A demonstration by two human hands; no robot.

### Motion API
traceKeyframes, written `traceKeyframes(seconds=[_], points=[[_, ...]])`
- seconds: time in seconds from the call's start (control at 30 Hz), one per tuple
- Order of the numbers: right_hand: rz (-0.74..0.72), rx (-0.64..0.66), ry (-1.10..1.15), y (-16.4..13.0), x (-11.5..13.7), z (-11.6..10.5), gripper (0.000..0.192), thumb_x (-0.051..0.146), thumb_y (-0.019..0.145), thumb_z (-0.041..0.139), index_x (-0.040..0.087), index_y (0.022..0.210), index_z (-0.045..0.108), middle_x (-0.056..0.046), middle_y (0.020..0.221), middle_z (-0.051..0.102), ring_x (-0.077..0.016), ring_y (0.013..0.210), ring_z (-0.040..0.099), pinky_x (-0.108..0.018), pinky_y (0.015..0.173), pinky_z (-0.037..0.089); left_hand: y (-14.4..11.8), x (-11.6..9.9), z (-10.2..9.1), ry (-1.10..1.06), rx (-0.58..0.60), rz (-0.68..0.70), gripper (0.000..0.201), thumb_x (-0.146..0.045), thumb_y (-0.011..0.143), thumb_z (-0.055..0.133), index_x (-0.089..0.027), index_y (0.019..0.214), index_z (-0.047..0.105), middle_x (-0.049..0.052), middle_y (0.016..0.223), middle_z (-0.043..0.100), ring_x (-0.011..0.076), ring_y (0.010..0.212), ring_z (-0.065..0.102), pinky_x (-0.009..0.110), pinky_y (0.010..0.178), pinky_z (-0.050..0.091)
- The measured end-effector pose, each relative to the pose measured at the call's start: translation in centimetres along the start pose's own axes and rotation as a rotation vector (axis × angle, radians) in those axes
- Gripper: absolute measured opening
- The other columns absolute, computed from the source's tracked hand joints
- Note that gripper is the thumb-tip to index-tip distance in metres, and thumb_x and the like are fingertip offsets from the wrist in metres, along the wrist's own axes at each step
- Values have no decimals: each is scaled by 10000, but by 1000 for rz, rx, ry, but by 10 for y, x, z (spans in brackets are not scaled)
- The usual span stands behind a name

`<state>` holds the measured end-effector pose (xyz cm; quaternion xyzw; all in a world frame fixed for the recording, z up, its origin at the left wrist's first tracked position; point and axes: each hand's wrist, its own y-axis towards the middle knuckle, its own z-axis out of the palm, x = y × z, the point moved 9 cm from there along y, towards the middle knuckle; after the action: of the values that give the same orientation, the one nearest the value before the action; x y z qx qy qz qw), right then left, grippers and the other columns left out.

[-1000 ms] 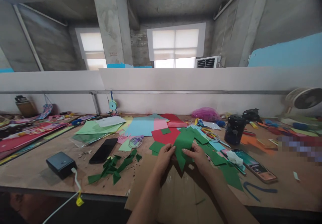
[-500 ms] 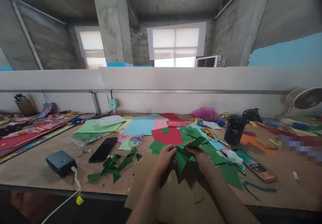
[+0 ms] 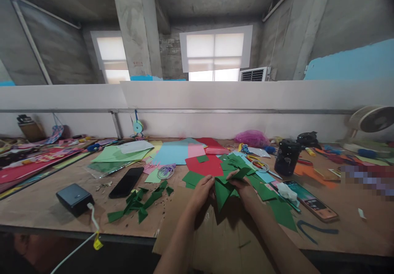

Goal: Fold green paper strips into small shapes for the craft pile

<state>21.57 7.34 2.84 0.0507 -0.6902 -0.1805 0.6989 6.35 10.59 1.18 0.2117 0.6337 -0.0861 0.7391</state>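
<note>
Where things lie on the workbench

The workbench point(image 3: 46, 210) runs left to right before a low partition wall point(image 3: 215, 101). At its near middle a cardboard sheet point(image 3: 227, 241) overhangs the front edge. Above that sheet the left hand point(image 3: 201, 190) and right hand point(image 3: 244, 188) meet on a folded paper piece point(image 3: 222, 192). Left of the hands lies a heap of paper offcuts point(image 3: 138, 204); further left a phone point(image 3: 127, 182), then a power bank point(image 3: 74, 199) with a cable point(image 3: 89, 233) running off the front edge. Behind the hands paper sheets point(image 3: 175, 153) overlap. Right of the hands a second phone point(image 3: 312, 202) lies flat, with a jar point(image 3: 286, 158) behind it. A desk fan point(image 3: 371, 120) stands at the far right.
</note>
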Motion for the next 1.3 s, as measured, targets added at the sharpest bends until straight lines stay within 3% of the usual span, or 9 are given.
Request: traceKeyframes(seconds=[0.2, 0.47, 0.63, 0.77, 0.93, 1.1, 1.2, 1.3], points=[[-52, -42, 32, -3, 8, -1, 83, 343, 652, 656, 261, 660, 651, -5, 747, 614, -222, 748, 516, -335, 765, 427, -2, -3, -2, 58, -13, 4, 417, -571, 831, 531, -201, 646, 481, -25, 636, 449, 138, 614, 408, 251, 607, 333], [-72, -28, -2, 0, 3, -3, 110, 332, 639, 659, 233, 608, 623, -1, 713, 583, -208, 726, 498, -323, 744, 403, 0, 3, 1, 46, 19, -46, 392, -555, 755, 612, -201, 636, 494, -33, 563, 455, 126, 531, 433, 243, 535, 318], [-49, 11, 31, -2, -3, -1, 133, 370, 706, 652, 238, 705, 638, -4, 732, 586, -212, 721, 524, -312, 681, 407, -1, 6, 5, 35, 53, -79, 343, -511, 741, 631, -203, 655, 505, -32, 529, 504, 117, 475, 479, 231, 500, 356], [-6, -8, 81, -1, -10, -1, 180, 395, 692, 697, 236, 771, 668, -13, 763, 637, -228, 747, 565, -334, 726, 437, 0, 9, 6, 68, 69, -87, 360, -539, 730, 634, -199, 687, 523, -23, 526, 541, 119, 466, 508, 228, 488, 381], [101, 17, 237, 3, -22, 5, 394, 447, 693, 725, 257, 1033, 670, -36, 904, 703, -257, 814, 623, -363, 744, 474, 4, 2, -4, 151, -44, 3, 369, -536, 754, 611, -190, 670, 514, -18, 536, 562, 89, 431, 471, 207, 457, 351], [145, 98, 195, 3, -29, 11, 419, 567, 778, 623, 243, 1041, 664, -60, 879, 695, -235, 748, 628, -323, 632, 479, 3, 6, -19, 121, -224, -37, 403, -587, 750, 588, -196, 692, 506, -48, 461, 504, 84, 332, 404, 187, 332, 284], [164, 104, 130, 1, -27, 11, 477, 541, 738, 694, 248, 1112, 646, -70, 1026, 690, -248, 896, 640, -327, 723, 500, 3, 14, -22, 54, -263, -78, 442, -632, 732, 587, -197, 748, 509, -53, 482, 520, 86, 296, 397, 184, 277, 271], [97, 117, 72, -1, -14, 14, 453, 498, 680, 767, 263, 1055, 671, -60, 1112, 686, -268, 1043, 609, -366, 873, 487, 6, 15, -19, 48, -239, -43, 461, -632, 702, 628, -186, 737, 519, -40, 512, 541, 85, 331, 452, 177, 299, 324]])
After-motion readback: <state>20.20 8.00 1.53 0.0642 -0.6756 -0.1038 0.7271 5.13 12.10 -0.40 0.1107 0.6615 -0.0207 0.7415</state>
